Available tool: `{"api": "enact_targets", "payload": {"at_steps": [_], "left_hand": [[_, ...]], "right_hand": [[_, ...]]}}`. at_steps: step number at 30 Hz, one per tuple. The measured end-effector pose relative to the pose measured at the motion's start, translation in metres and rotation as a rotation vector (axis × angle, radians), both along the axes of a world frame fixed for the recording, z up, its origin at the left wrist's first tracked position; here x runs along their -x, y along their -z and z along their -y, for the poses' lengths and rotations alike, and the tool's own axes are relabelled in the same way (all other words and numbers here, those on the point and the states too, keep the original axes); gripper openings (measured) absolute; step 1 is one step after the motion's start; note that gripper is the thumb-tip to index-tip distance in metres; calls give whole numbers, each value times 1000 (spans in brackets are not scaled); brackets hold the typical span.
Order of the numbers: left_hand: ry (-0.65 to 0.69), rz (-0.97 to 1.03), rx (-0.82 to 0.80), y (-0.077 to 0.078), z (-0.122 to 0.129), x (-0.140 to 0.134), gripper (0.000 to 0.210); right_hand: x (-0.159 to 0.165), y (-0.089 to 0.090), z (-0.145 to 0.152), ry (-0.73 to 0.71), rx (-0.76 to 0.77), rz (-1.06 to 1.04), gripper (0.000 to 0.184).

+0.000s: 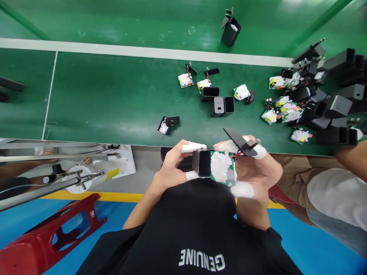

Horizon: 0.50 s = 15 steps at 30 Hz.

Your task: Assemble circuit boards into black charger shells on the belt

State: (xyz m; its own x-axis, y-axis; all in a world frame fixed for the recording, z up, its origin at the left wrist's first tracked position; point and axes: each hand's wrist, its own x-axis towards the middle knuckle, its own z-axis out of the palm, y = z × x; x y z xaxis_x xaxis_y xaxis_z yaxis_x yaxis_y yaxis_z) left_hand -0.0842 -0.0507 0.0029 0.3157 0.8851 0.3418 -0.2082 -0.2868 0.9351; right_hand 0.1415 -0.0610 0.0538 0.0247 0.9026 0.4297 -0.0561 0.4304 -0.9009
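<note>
My left hand [174,162], with white tape or cots on its thumb and fingertip, grips a black box-shaped plastic housing [202,163] whose open end faces right. In my right hand [254,168] is a green circuit board [223,168] largely covered by white potting compound. White cots cover several of its fingertips. The board's left edge is right at the mouth of the housing; I cannot tell whether it is inside. Wires run from the board to a black end cap [241,141] with metal prongs, which rests over the fingers of my right hand.
On the green table [114,95] lie a partly filled housing [168,125], upright housings [218,106] and loose boards [185,80]. A heap of boards and housings [301,99] is at right, beside a co-worker [335,191]. A red stool [57,236] and a metal press-like device [83,177] stand at left.
</note>
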Motion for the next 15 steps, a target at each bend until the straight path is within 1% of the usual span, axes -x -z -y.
{"api": "enact_targets", "payload": {"at_steps": [2, 5, 8, 11, 14, 15], "left_hand": [[2, 12, -16, 1, 1, -3, 82], [13, 15, -17, 1, 2, -7, 82], [20, 24, -2, 2, 2, -10, 83], [38, 54, -12, 1, 1, -12, 86], [38, 74, -27, -2, 0, -14, 85], [34, 76, -33, -3, 0, -14, 85]], "right_hand": [[1, -3, 2, 9, -26, -63, 68], [2, -7, 3, 10, -3, -96, 64], [1, -8, 2, 2, -39, -78, 66], [-2, -7, 2, -9, -85, -36, 72], [-4, -7, 4, -15, -36, 13, 71], [-4, -6, 4, -31, 12, 33, 70]]}}
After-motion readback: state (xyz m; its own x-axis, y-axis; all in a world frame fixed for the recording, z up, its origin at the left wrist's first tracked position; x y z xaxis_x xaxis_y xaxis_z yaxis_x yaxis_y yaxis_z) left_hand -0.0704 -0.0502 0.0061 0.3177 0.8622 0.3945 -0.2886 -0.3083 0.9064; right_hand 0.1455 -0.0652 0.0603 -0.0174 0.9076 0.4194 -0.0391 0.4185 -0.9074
